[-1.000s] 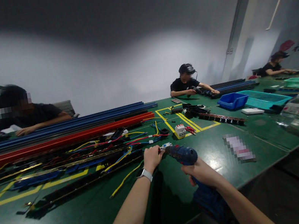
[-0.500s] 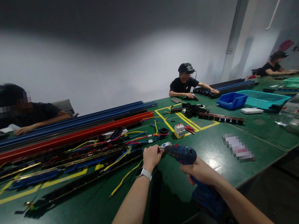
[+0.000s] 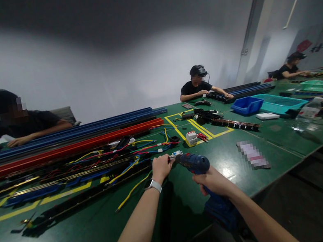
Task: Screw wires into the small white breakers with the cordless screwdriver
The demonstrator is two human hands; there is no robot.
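My right hand (image 3: 212,182) is wrapped round the grip of a blue cordless drill (image 3: 196,163). The drill points forward and left, its front end close to my left fingertips. My left hand (image 3: 161,168), with a watch on the wrist, pinches a small white and blue part (image 3: 177,153) just above the table. Where the drill's tip meets this part is too small to make out. Beside my left hand lies a yellow wire (image 3: 134,191). Beyond the drill stands a white breaker block (image 3: 191,137) with red marks, with red wires (image 3: 202,137) next to it.
Long blue rails (image 3: 111,122), a red rail (image 3: 69,149) and wired black strips cover the table's left side. At the right are a blue bin (image 3: 247,106), a teal basket (image 3: 280,104), a clear bottle (image 3: 307,115) and a blurred flat item (image 3: 252,155). Co-workers sit across the table.
The view has shifted slightly; my hands, the drill and the small part keep nearly the same pose. Across the table, a co-worker's hand has come off a dark tool, which now lies on the table.
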